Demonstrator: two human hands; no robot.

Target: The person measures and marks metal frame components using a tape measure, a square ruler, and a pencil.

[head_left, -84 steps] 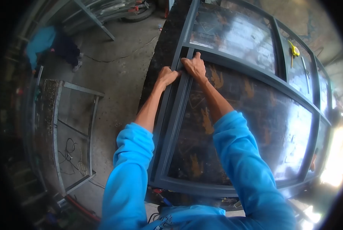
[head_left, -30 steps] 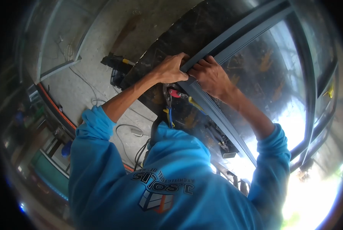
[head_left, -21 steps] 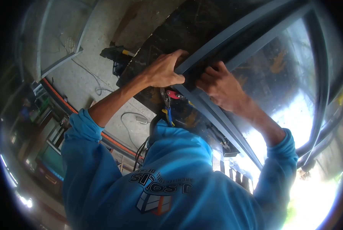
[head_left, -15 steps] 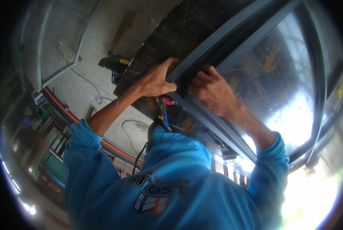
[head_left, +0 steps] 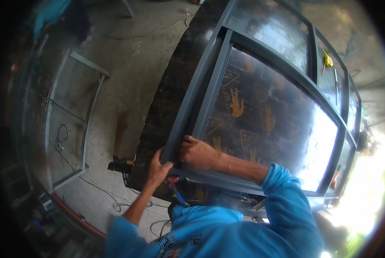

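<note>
A dark grey metal frame (head_left: 192,96) with several panes lies on a black printed board (head_left: 158,112). My left hand (head_left: 158,167) grips the frame's near left corner, its thumb on top and its fingers over the outer edge. Just right of it, my right hand (head_left: 196,152) is closed at the gap between the outer bar and an inner bar (head_left: 214,86); what its fingers hold, if anything, is hidden. Pliers with blue handles (head_left: 179,196) and a red-handled tool (head_left: 173,178) lie on the board below my hands.
A yellow tool (head_left: 327,59) rests on the far right of the frame. A black and yellow tool (head_left: 123,164) is at the board's left edge. On the floor stand a grey metal frame (head_left: 87,116) and cables. A person in blue (head_left: 50,15) is at the upper left.
The view has shifted, showing more of the frame and floor, with my hands lower in it. Both hands remain at the same frame corner.
</note>
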